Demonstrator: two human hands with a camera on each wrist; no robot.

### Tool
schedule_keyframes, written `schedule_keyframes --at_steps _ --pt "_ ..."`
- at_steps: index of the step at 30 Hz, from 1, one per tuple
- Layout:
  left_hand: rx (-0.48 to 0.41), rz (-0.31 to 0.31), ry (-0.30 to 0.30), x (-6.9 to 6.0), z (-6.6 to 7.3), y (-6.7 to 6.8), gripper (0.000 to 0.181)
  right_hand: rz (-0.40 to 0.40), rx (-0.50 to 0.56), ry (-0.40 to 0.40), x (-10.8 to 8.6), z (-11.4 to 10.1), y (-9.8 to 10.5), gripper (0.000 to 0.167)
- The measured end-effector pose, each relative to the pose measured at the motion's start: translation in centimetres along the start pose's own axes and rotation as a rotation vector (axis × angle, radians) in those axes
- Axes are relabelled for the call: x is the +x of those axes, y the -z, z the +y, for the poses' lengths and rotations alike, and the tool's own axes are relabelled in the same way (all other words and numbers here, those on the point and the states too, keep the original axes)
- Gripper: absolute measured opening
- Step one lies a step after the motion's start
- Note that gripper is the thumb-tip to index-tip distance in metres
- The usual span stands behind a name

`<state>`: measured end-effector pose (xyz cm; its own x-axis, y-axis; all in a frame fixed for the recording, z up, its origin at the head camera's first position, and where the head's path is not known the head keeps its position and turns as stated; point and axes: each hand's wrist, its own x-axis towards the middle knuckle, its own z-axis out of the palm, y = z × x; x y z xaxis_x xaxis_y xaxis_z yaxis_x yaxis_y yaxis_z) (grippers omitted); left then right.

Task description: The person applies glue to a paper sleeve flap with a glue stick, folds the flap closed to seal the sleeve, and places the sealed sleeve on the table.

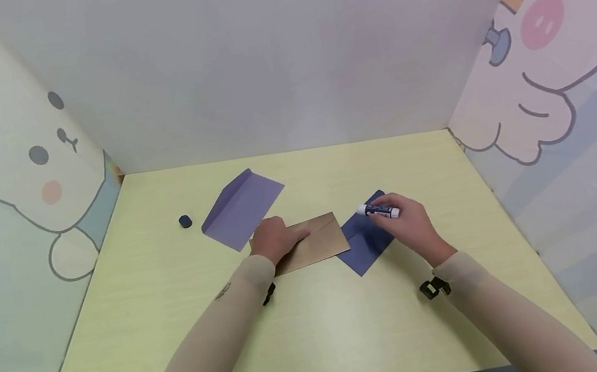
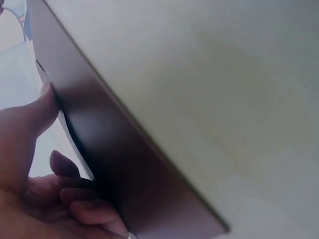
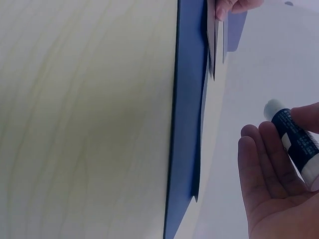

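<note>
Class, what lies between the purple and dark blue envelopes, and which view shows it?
The head view shows the brown envelope, with the left hand on its left end, between the purple envelope and the dark blue envelope.

The pale-yellow, wood-grained worktop (image 1: pixel 97 364) bears, from its left edge rightward, a dark round cap (image 1: pixel 185 221), a purple paper envelope (image 1: pixel 243 209), and a brown paper envelope (image 1: pixel 316 242) overlapping a navy paper envelope (image 1: pixel 365 247).
</note>
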<state>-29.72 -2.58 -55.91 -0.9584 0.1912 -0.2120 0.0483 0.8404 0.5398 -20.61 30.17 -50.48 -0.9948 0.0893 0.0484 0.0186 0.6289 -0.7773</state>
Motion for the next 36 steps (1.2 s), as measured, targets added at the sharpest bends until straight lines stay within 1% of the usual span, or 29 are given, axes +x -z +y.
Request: schedule_keyframes --at_steps 3,5,8,11,15,18,21,25,31,36 --pt "-0.011 -0.006 -0.025 1.0 -1.1 -0.5 0.061 0.001 0.004 -0.002 0.0 -0.1 0.2 0.033" --pt "0.009 -0.027 -0.035 1.3 -1.4 -0.5 0.058 0.000 0.005 -0.004 0.0 -0.1 0.3 0.033" --pt "0.029 -0.053 -0.056 1.5 -1.4 -0.3 0.055 0.003 0.008 -0.005 -0.1 -0.1 0.4 0.033" --pt "0.028 -0.074 -0.070 1.6 -1.7 -0.2 0.053 0.001 0.011 -0.007 -0.2 0.0 0.5 0.034" --pt "0.038 -0.096 -0.075 1.9 -2.2 -0.2 0.042 0.007 0.006 -0.008 -0.4 0.2 0.6 0.033" --pt "0.060 -0.100 -0.075 1.9 -2.4 -0.2 0.032 0.014 0.006 -0.002 -0.5 0.4 0.7 0.033" --pt "0.075 -0.104 -0.072 1.9 -2.5 -0.2 0.027 0.018 0.011 -0.002 -0.6 0.4 0.7 0.033" --pt "0.074 -0.107 -0.074 2.0 -2.5 -0.3 0.026 0.010 0.012 -0.004 -0.6 0.3 0.6 0.033" --pt "0.076 -0.095 -0.110 2.1 -2.8 -0.3 0.027 0.001 0.019 -0.009 -0.6 0.1 0.7 0.035" --pt "0.081 -0.093 -0.120 2.3 -3.0 -0.2 0.026 0.002 0.020 -0.011 -0.5 0.0 0.6 0.034"
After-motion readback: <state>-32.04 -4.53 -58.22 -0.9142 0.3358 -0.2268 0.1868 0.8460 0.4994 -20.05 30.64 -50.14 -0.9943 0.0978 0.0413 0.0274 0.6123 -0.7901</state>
